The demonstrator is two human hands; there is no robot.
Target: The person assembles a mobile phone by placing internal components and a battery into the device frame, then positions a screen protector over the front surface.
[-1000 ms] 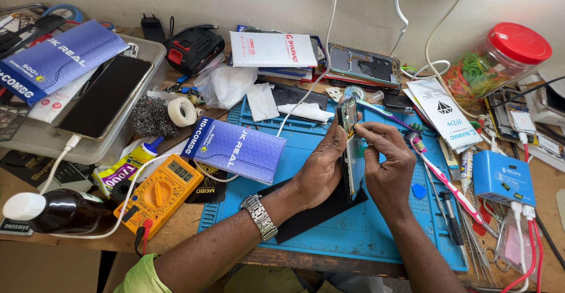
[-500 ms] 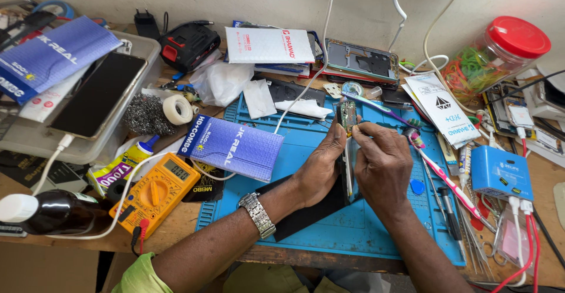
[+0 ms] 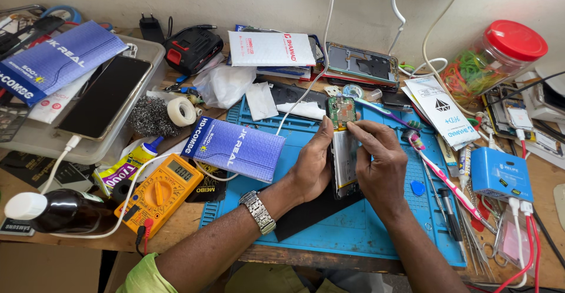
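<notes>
An opened smartphone [image 3: 343, 151], with a green circuit board at its top and a silver battery below, is held over the blue work mat [image 3: 365, 228]. My left hand [image 3: 312, 166] grips its left edge, thumb up near the board. My right hand [image 3: 379, 163] holds the right edge, its fingertips pinched on the upper part beside the circuit board. A metal watch [image 3: 258, 212] sits on my left wrist.
A yellow multimeter [image 3: 160, 190], a blue padded pouch [image 3: 235, 147], tape roll [image 3: 181, 111] and a steel wool pad lie to the left. A phone in a plastic tray [image 3: 103, 104] charges at far left. To the right are a pink toothbrush [image 3: 438, 172], screwdrivers, a blue box [image 3: 500, 174] and a red-lidded jar [image 3: 500, 60].
Both hands stay on the opened phone; my right fingertips have shifted slightly on its upper part. The view has drifted a little.
</notes>
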